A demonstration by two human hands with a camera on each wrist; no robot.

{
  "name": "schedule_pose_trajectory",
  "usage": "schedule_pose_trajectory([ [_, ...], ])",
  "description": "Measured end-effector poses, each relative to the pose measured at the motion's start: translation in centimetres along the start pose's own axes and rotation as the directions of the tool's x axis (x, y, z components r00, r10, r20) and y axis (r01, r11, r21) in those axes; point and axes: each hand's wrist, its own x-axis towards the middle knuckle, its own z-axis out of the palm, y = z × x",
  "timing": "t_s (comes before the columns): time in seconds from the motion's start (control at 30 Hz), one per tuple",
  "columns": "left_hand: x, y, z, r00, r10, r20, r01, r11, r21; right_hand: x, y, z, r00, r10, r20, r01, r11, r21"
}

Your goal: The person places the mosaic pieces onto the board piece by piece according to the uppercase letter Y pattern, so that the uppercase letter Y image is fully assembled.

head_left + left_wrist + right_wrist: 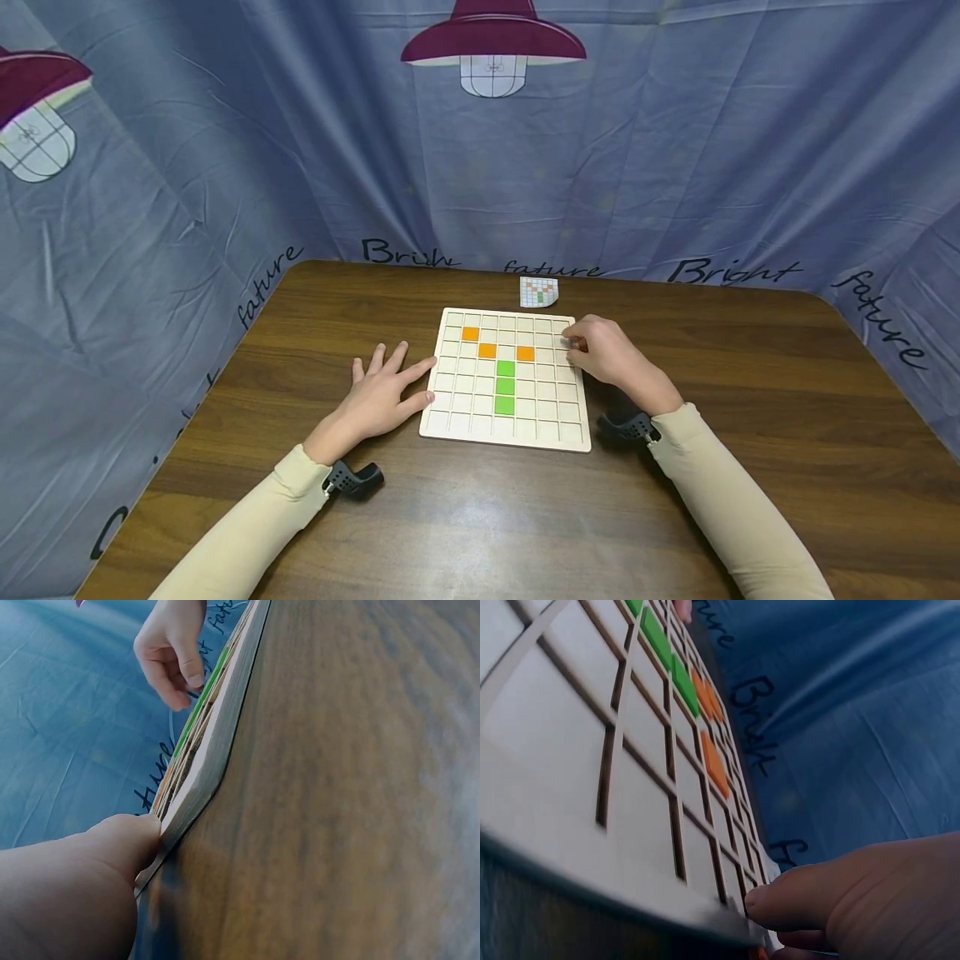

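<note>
A pale wooden grid board lies flat on the table. Set in its cells are orange tiles and a column of green tiles, three of each colour. My left hand spreads its fingers on the table, with thumb and index finger touching the board's left edge. At the upper right edge, my right hand has curled fingers. In the right wrist view, a sliver of an orange tile shows under its thumb tip, pinched and mostly hidden by the fingers.
A small paper card printed with a coloured grid pattern lies just behind the board. The brown wooden table extends to a blue printed curtain at the back and sides. Dark camera mounts sit on both wrists.
</note>
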Motion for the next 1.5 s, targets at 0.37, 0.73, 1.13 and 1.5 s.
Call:
schedule_pose_trajectory([
  [0.37,0.0,-0.1,-0.1,1.000,-0.001,0.010,0.001,1.000,-0.003,-0.3,1.6,-0.1,0.999,0.028,-0.039,-0.029,0.999,-0.022],
  [0.73,0.0,-0.1,-0.2,1.000,-0.003,0.010,0.003,1.000,-0.004,-0.1,2.0,0.2,0.999,0.032,-0.026,-0.033,0.999,-0.037],
  [1.13,-0.1,-0.2,-0.2,1.000,-0.002,0.003,0.002,1.000,0.002,0.0,1.8,0.5,0.999,-0.024,-0.044,0.021,0.996,-0.083],
  [1.5,-0.1,0.1,-0.1,1.000,-0.004,0.013,0.004,1.000,-0.005,-0.5,1.9,0.4,1.000,-0.007,-0.024,0.005,0.998,-0.070],
])
